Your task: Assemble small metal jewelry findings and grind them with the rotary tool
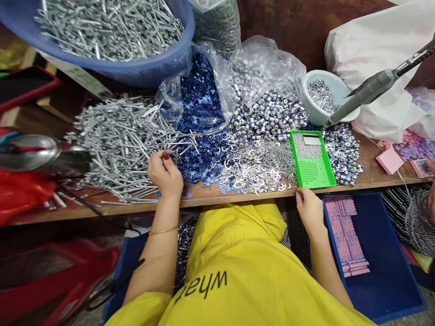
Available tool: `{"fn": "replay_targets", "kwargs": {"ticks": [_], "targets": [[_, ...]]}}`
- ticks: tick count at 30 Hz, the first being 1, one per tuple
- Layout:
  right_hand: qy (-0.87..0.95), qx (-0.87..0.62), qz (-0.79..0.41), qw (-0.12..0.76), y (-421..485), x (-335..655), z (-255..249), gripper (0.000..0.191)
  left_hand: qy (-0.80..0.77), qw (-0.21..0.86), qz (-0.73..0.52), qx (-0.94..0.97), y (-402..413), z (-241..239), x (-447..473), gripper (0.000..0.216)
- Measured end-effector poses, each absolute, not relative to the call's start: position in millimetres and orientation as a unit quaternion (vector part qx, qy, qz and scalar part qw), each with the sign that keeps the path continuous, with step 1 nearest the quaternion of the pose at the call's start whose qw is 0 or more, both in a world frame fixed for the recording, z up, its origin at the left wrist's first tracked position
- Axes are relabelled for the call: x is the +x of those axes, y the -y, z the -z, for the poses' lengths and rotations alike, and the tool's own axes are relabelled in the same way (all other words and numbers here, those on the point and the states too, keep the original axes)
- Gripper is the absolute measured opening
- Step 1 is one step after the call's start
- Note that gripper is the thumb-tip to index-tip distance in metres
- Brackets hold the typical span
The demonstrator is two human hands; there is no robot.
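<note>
My left hand (165, 172) rests on the wooden bench edge (210, 196), fingers pinched on a thin metal pin at the rim of a big heap of silver pins (118, 140). Just beside it lie small blue plastic cross pieces (200, 154). My right hand (310, 209) sits at the bench's front edge, fingers curled under, close to the near corner of a green perforated tray (311, 163); what it holds, if anything, is hidden. Between the hands lies a pile of curved silver clips (258, 165).
A blue basin of pins (112, 31) stands at the back left. Blue-banded metal rollers (268, 115) spill from a clear bag. A pale bowl (322, 97) and a hanging grey power tool (367, 93) are at right. A blue bin with pink blocks (367, 253) sits below.
</note>
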State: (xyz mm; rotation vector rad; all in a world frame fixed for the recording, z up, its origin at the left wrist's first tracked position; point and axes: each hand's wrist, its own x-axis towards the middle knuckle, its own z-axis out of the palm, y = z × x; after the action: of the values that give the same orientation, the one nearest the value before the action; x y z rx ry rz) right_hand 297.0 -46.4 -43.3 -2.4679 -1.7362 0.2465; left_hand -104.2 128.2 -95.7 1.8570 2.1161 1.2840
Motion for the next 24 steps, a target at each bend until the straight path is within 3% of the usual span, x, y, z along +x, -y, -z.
{"fn": "replay_targets", "kwargs": {"ticks": [8, 18, 20, 24], "targets": [[0.489, -0.87, -0.058, -0.016, 39, 284, 47, 0.041, -0.666, 0.023, -0.415, 0.619, -128, 96, -102, 0.044], [0.504, -0.858, -0.098, 0.003, 26, 281, 54, 0.029, -0.661, 0.034, -0.422, 0.62, -121, 82, -94, 0.04], [0.511, -0.849, -0.115, 0.071, 29, 283, 52, 0.025, -0.646, 0.064, -0.437, 0.622, -104, 70, -79, 0.037], [0.517, -0.736, -0.219, 0.378, 30, 267, 24, 0.02, -0.542, 0.262, -0.414, 0.683, -56, 40, -26, 0.027]]}}
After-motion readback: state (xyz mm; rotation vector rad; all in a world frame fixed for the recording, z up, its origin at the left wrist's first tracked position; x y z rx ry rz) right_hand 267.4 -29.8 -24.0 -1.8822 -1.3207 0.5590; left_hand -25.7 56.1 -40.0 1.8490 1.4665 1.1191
